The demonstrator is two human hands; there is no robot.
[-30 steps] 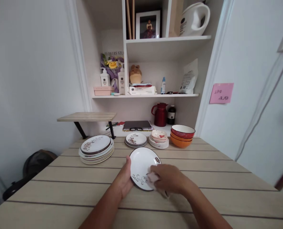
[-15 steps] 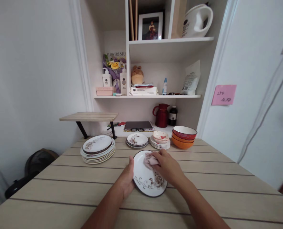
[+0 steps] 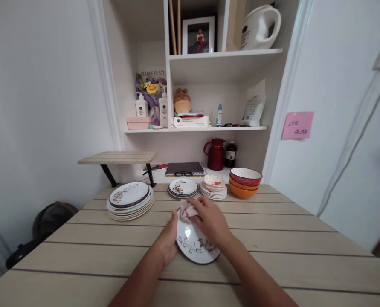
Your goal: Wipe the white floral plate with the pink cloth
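Fingers [image 3: 200,206] of the R hand [image 3: 213,224] are closed on a crumpled pale-pink cloth [image 3: 187,211], held against the upper face of the floral plate [image 3: 190,234], nr its far L edge. L hand [image 3: 167,243] grips the same plate at its L side: thumb up along the rim, other fingers mostly hidden, so can't tell exactly how they're set. Plate is white w/ a dark rim + brown flower-and-scroll print, face up over the worktop [image 3: 113,256]; can't tell if its underside touches.

Just beyond the floral plate: low stack of small dark-rimmed plates [image 3: 183,187], similar brown print on top. Beyond it & a bit R: stack of white saucers [image 3: 213,195] w/ small pink-and-white dishes [image 3: 214,182] on top. Further R of it: nested bowls [image 3: 245,189], red uppermost, orange below. Well L of it: taller stack of larger plates [image 3: 129,209], top one also brown floral.

Farther back from it, past the stacks: folded eyeglasses [image 3: 183,173]; dark-red jug [image 3: 216,154] & dark bottle [image 3: 230,154] w/ white label, both to its R; wooden riser [image 3: 117,157] on black legs, to its L. Pink sticky note [image 3: 297,125] on the wall, far to its R.
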